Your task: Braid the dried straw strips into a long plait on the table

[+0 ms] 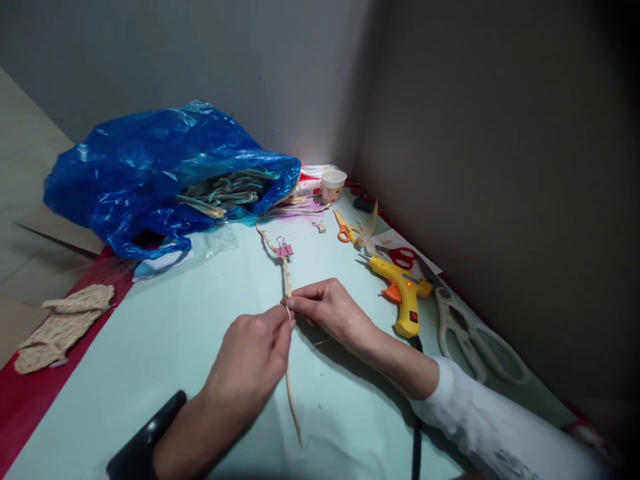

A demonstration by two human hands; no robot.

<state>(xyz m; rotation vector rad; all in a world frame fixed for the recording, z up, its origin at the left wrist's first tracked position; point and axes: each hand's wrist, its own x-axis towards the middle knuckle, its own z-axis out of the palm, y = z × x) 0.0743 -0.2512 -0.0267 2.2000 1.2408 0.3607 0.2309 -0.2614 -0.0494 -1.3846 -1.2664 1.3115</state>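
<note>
Pinching a pale braid [287, 272] at the centre of the frame in left hand [253, 350] and right hand [337, 312], close together. Clipped just above with a pink binder clip [284, 251]. Showing a blue plastic bag [145, 160] at upper left, a woven piece [67, 328] at far left, a paper cup [333, 189] at upper centre, a yellow glue gun [407, 290] and pale-handled scissors [467, 352] at right.

A white sleeve [495, 420] is covering most of the right arm [407, 363]. It is stopping a bit above the wrist and making soft wrinkles. A small dark pattern [513, 461] is showing on it. Something black and shiny [147, 432] is sitting by the left forearm [195, 427], maybe worn; it's looking too unclear to tell.
</note>
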